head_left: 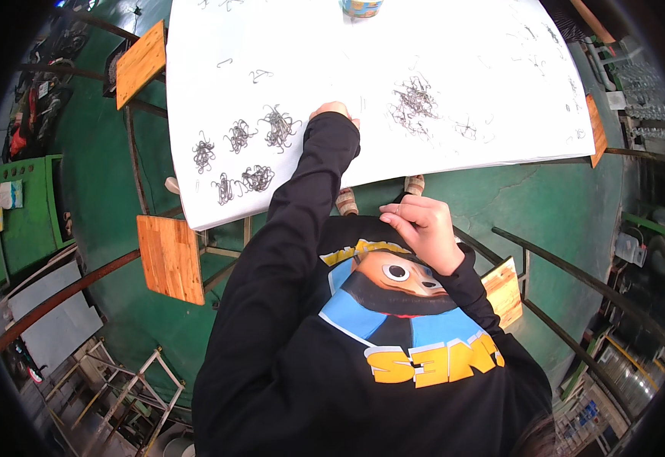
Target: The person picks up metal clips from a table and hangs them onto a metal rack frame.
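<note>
Head cam = L of pair, fisheye, worn on head, facing steeply dn & a bit fwd. V. close to black sweatshirt (pixel 286 373) at 6 o'clock; white tabletop (pixel 286 38) farther off at 12; green floor (pixel 96 198) farthest, e.g. at 9.

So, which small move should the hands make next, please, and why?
Perhaps bring the right hand to the loose heap of dark curved pieces: this hand is away from the white table, while the left hand is over it, near the smaller piles.
</note>
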`<action>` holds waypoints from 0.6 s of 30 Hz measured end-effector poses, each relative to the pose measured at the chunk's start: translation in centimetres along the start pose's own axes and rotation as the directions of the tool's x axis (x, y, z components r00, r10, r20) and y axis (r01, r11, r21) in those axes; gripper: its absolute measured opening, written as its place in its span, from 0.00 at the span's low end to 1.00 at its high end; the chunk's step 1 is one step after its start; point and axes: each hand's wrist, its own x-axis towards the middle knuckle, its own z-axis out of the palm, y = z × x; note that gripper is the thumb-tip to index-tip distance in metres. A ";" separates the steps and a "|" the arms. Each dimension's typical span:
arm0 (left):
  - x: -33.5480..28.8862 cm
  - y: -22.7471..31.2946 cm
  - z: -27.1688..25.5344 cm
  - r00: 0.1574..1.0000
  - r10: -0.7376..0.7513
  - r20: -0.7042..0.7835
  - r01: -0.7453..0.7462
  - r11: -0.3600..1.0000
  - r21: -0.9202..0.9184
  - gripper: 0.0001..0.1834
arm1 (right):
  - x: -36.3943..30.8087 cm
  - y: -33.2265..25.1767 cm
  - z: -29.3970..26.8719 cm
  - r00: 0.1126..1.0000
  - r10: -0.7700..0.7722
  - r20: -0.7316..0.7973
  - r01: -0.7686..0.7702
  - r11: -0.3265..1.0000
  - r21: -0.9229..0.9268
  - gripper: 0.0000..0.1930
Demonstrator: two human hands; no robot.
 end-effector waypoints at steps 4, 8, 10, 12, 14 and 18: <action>-0.2 0.0 -0.6 0.998 -0.052 0.036 0.051 0.999 0.019 0.11 | -0.4 0.1 -0.3 0.999 0.043 0.023 -0.043 0.999 -0.006 0.06; 0.3 -0.5 -0.9 0.996 -0.044 0.083 0.043 0.999 0.009 0.13 | -0.5 0.2 -0.4 0.999 0.045 0.013 -0.045 0.999 -0.011 0.05; -0.1 -1.5 -0.4 0.992 0.115 -0.055 -0.127 0.943 -0.306 0.11 | -0.3 0.1 -0.5 0.999 0.051 0.017 -0.050 0.999 -0.005 0.05; -2.3 -1.1 -1.0 0.970 0.179 -0.162 -0.239 0.802 -0.547 0.07 | -0.2 0.3 -0.5 0.999 0.035 0.017 -0.035 0.999 0.003 0.05; -4.8 -0.8 -0.3 0.960 0.238 -0.147 -0.259 0.556 -0.790 0.05 | -0.3 0.4 -0.4 0.999 0.050 0.020 -0.050 0.998 0.025 0.05; -10.6 -0.8 0.0 0.892 0.386 -0.236 -0.377 0.345 -0.859 0.02 | 0.0 0.8 -0.1 0.997 0.071 0.040 -0.073 0.995 0.070 0.04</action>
